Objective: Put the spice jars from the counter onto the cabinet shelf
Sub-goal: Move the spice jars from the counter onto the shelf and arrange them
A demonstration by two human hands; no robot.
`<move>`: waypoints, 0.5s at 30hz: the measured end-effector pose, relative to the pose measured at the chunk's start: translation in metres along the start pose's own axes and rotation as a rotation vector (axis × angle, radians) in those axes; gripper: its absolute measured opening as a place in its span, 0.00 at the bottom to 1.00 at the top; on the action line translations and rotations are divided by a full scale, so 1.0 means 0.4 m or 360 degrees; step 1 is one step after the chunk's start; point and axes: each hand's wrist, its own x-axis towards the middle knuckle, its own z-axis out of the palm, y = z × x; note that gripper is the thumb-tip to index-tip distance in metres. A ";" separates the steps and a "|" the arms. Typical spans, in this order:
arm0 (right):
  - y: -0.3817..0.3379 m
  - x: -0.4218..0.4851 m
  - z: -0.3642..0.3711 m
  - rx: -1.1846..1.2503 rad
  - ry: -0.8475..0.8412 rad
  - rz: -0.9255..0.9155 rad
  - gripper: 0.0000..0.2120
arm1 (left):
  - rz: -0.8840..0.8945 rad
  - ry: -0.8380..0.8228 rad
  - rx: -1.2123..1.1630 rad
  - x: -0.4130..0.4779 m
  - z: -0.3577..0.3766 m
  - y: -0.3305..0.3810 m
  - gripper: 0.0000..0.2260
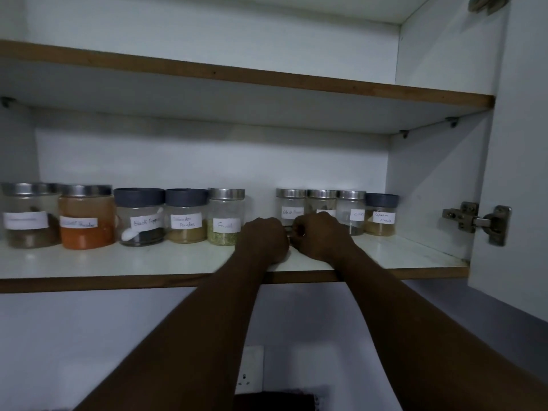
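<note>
Two bare forearms reach up from the bottom of the view to the lower cabinet shelf (400, 256). The left hand (264, 238) and the right hand (321, 235) sit side by side on the shelf near its front edge, backs toward the camera, fingers curled inward. Between the curled fingers a small, dark, partly metallic object (290, 232) shows, but the hands hide most of it, so whether it is a jar, and which hand grips it, cannot be told.

Just left of the left hand's fingers stands a jar labelled fennel (226, 216). Farther left come the coriander powder jar (186, 216), a black pepper jar (139, 218), an orange powder jar (86, 218) and a jar with a blurred label (28, 216).

Just behind the right hand's fingers stands a second black pepper jar (291, 203), then a jar (321, 201) with its label hidden by the hand. To the right of the fingers stand the clove jar (351, 212) and the garam masala jar (381, 215). Well to the right, a metal hinge (477, 222) joins the open door (522, 143).
</note>
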 end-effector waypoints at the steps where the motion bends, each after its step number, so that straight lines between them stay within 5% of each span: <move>1: -0.005 -0.003 -0.003 0.0007 -0.0029 -0.0027 0.08 | 0.0004 0.0011 0.0005 -0.016 -0.010 -0.004 0.12; 9: -0.104 -0.019 -0.015 0.0168 -0.0294 -0.0028 0.16 | -0.0684 0.0381 -0.0299 -0.158 -0.101 -0.152 0.14; 12: -0.155 -0.021 -0.001 0.0316 -0.0265 -0.0021 0.25 | -0.0779 0.0269 -0.0499 -0.152 -0.117 -0.198 0.29; 15: -0.186 -0.019 0.009 0.0462 -0.0249 -0.0068 0.36 | -0.0691 0.0082 -0.0529 -0.126 -0.112 -0.217 0.30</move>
